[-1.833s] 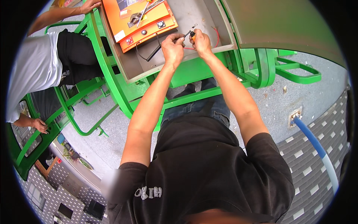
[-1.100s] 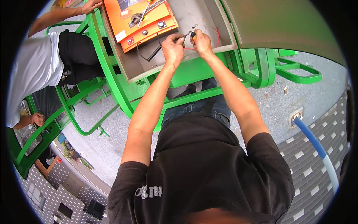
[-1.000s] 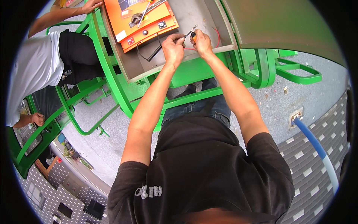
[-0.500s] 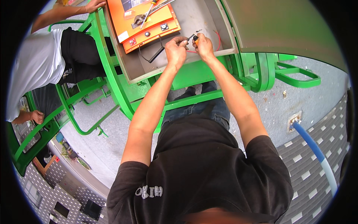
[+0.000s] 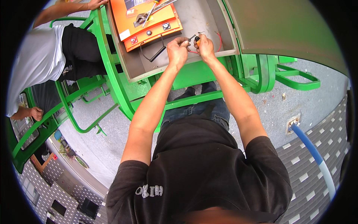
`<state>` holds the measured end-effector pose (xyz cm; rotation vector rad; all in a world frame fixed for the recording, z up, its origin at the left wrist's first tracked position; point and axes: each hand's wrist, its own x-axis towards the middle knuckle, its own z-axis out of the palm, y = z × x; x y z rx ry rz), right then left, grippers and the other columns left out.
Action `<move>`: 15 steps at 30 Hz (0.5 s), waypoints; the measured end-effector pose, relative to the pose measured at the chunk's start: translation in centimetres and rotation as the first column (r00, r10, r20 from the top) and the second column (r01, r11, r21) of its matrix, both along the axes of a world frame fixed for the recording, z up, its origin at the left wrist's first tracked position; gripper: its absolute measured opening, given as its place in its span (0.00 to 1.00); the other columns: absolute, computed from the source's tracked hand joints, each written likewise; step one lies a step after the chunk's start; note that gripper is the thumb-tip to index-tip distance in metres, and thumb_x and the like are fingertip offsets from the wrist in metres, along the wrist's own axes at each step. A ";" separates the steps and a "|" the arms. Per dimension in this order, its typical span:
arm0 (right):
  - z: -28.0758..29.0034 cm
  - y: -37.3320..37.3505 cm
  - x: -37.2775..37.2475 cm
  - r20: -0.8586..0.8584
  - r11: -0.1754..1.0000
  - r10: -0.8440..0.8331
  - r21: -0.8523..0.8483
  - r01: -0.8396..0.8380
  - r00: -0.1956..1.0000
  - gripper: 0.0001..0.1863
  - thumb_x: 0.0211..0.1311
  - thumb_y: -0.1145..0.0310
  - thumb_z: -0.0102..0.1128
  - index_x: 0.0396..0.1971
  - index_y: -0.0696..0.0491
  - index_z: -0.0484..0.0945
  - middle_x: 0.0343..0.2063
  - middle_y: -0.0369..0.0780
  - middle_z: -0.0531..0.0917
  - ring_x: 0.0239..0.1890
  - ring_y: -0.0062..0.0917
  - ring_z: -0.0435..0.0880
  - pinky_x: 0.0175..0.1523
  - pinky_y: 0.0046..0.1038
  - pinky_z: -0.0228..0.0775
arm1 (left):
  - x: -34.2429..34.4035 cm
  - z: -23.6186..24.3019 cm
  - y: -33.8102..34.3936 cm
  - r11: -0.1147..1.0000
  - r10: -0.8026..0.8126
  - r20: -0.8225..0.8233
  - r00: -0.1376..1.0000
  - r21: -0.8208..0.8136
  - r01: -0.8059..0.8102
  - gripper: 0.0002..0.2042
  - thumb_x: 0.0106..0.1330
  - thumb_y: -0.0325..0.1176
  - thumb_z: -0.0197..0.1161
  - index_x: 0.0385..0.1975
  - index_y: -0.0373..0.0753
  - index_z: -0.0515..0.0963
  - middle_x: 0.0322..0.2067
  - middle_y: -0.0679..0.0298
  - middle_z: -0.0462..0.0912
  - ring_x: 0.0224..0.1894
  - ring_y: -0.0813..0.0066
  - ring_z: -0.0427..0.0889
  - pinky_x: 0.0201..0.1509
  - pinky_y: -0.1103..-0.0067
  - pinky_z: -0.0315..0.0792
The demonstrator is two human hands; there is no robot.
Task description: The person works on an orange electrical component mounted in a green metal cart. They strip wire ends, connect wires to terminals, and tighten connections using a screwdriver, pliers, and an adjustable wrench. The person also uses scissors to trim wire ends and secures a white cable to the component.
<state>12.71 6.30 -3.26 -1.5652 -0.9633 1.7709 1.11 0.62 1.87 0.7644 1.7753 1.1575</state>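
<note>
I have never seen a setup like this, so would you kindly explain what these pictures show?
There is no robot here: the two bare hands are the camera wearer's own. A wide fisheye camera on the head looks down, so straight edges bend near the rim.

The left hand pinches a black cable, and the right hand holds a small orange-and-black item, too small to identify surely. Both are over a metal tray containing an orange box and a thin red wire. Metal tools, including a screwdriver, lie on the box.

At left, another person's hand rests on the green frame.
</note>
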 end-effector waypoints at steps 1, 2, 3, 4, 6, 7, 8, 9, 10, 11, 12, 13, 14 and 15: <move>0.0 0.0 0.0 0.027 1.000 -0.005 -0.009 0.006 1.000 0.28 0.70 0.52 0.44 0.22 0.59 0.81 0.19 0.40 0.81 0.24 0.27 0.79 0.35 0.33 0.71 | 0.0 0.0 0.0 1.000 -0.004 -0.002 1.000 0.001 0.004 0.08 0.71 0.21 0.60 0.44 0.25 0.82 0.28 0.59 0.87 0.27 0.76 0.85 0.31 0.78 0.77; 0.0 0.0 0.0 -0.001 1.000 0.002 0.004 -0.002 1.000 0.26 0.71 0.52 0.44 0.23 0.57 0.79 0.18 0.38 0.79 0.20 0.24 0.73 0.29 0.30 0.64 | 0.0 -0.1 0.0 1.000 -0.003 -0.005 1.000 -0.002 0.003 0.08 0.71 0.21 0.60 0.44 0.25 0.82 0.29 0.59 0.87 0.27 0.76 0.85 0.31 0.78 0.77; 0.0 -0.1 0.0 -0.019 1.000 -0.006 0.013 0.006 1.000 0.24 0.71 0.52 0.44 0.23 0.54 0.78 0.17 0.35 0.76 0.16 0.20 0.68 0.23 0.28 0.58 | 0.0 -0.2 0.0 1.000 -0.005 -0.010 1.000 -0.003 0.005 0.08 0.71 0.21 0.60 0.43 0.25 0.83 0.29 0.59 0.87 0.27 0.76 0.84 0.31 0.78 0.77; 0.0 -0.1 0.0 -0.039 1.000 -0.009 0.023 0.010 0.999 0.22 0.71 0.52 0.44 0.24 0.52 0.76 0.16 0.33 0.73 0.12 0.17 0.62 0.17 0.25 0.52 | 0.0 -0.2 0.0 1.000 -0.007 -0.018 1.000 -0.009 0.007 0.08 0.71 0.21 0.60 0.43 0.25 0.83 0.29 0.59 0.87 0.27 0.76 0.84 0.31 0.78 0.77; 0.0 -0.1 -0.1 -0.037 1.000 -0.014 0.020 0.015 0.999 0.22 0.71 0.51 0.44 0.24 0.52 0.76 0.16 0.33 0.73 0.12 0.17 0.62 0.17 0.25 0.52 | -0.1 -0.3 0.1 1.000 -0.006 -0.015 1.000 -0.012 0.005 0.08 0.71 0.22 0.60 0.43 0.25 0.83 0.29 0.59 0.87 0.26 0.76 0.84 0.31 0.78 0.77; 0.1 -0.1 -0.1 -0.034 1.000 -0.015 0.022 0.016 0.999 0.22 0.71 0.51 0.44 0.24 0.52 0.76 0.16 0.33 0.73 0.12 0.17 0.62 0.17 0.25 0.52 | -0.1 -0.3 0.1 1.000 -0.005 -0.015 1.000 -0.015 0.005 0.08 0.71 0.22 0.60 0.44 0.25 0.83 0.29 0.59 0.87 0.26 0.76 0.84 0.31 0.78 0.77; 0.1 -0.1 -0.1 -0.037 1.000 -0.013 0.018 0.014 0.999 0.22 0.71 0.51 0.44 0.24 0.52 0.76 0.16 0.33 0.73 0.12 0.17 0.62 0.17 0.25 0.52 | -0.1 -0.3 0.0 1.000 -0.004 -0.011 1.000 -0.016 0.003 0.08 0.71 0.22 0.60 0.44 0.25 0.83 0.29 0.59 0.87 0.26 0.76 0.84 0.31 0.78 0.77; 0.1 -0.2 -0.2 -0.038 1.000 -0.013 0.019 0.014 0.999 0.23 0.71 0.51 0.44 0.24 0.52 0.76 0.16 0.33 0.73 0.12 0.17 0.62 0.17 0.25 0.52 | -0.1 -0.3 0.0 1.000 -0.002 -0.008 1.000 -0.017 0.002 0.08 0.71 0.22 0.60 0.44 0.25 0.83 0.29 0.59 0.87 0.26 0.76 0.84 0.31 0.78 0.77; 0.2 -0.1 -0.2 -0.039 1.000 -0.012 0.019 0.013 0.999 0.23 0.71 0.51 0.44 0.24 0.52 0.76 0.16 0.33 0.73 0.12 0.17 0.62 0.17 0.25 0.52 | -0.1 -0.2 0.0 1.000 -0.001 -0.007 1.000 -0.021 0.001 0.08 0.71 0.22 0.60 0.44 0.25 0.83 0.29 0.59 0.87 0.26 0.76 0.84 0.31 0.78 0.77; 0.2 -0.2 -0.2 -0.041 1.000 -0.010 0.021 0.011 0.999 0.23 0.71 0.51 0.44 0.24 0.52 0.76 0.16 0.33 0.73 0.12 0.17 0.62 0.17 0.25 0.52 | -0.1 -0.2 0.0 1.000 0.001 -0.003 1.000 -0.022 -0.001 0.08 0.71 0.22 0.60 0.44 0.25 0.83 0.29 0.59 0.87 0.26 0.76 0.84 0.31 0.78 0.77; 0.3 -0.1 -0.2 -0.043 1.000 -0.007 0.023 0.008 0.999 0.23 0.71 0.51 0.44 0.24 0.52 0.76 0.16 0.32 0.73 0.12 0.17 0.62 0.17 0.25 0.52 | -0.1 -0.1 0.0 1.000 0.002 -0.001 1.000 -0.026 -0.002 0.08 0.71 0.22 0.60 0.44 0.25 0.83 0.30 0.59 0.87 0.27 0.76 0.84 0.31 0.78 0.77; 0.3 -0.2 -0.2 -0.045 1.000 -0.005 0.026 0.006 0.999 0.23 0.71 0.51 0.44 0.23 0.52 0.76 0.16 0.32 0.73 0.12 0.16 0.62 0.17 0.25 0.52 | -0.1 0.0 0.0 1.000 0.003 0.002 1.000 -0.030 -0.003 0.08 0.71 0.22 0.60 0.44 0.25 0.83 0.30 0.59 0.88 0.27 0.76 0.84 0.31 0.78 0.77; 0.3 -0.1 -0.2 -0.044 1.000 -0.003 0.024 0.004 0.999 0.23 0.71 0.51 0.44 0.23 0.51 0.76 0.16 0.32 0.73 0.12 0.16 0.62 0.17 0.25 0.52 | -0.1 0.1 0.0 0.999 0.001 0.002 1.000 -0.036 -0.001 0.08 0.71 0.22 0.60 0.44 0.25 0.83 0.30 0.59 0.88 0.27 0.76 0.84 0.31 0.78 0.77; 0.3 -0.1 -0.2 -0.042 1.000 -0.002 0.021 0.002 0.999 0.23 0.71 0.51 0.44 0.23 0.51 0.76 0.16 0.32 0.73 0.12 0.16 0.62 0.17 0.25 0.51 | -0.1 0.1 0.0 0.999 -0.002 0.002 1.000 -0.042 0.002 0.08 0.72 0.22 0.60 0.44 0.25 0.83 0.30 0.58 0.88 0.26 0.76 0.84 0.31 0.78 0.77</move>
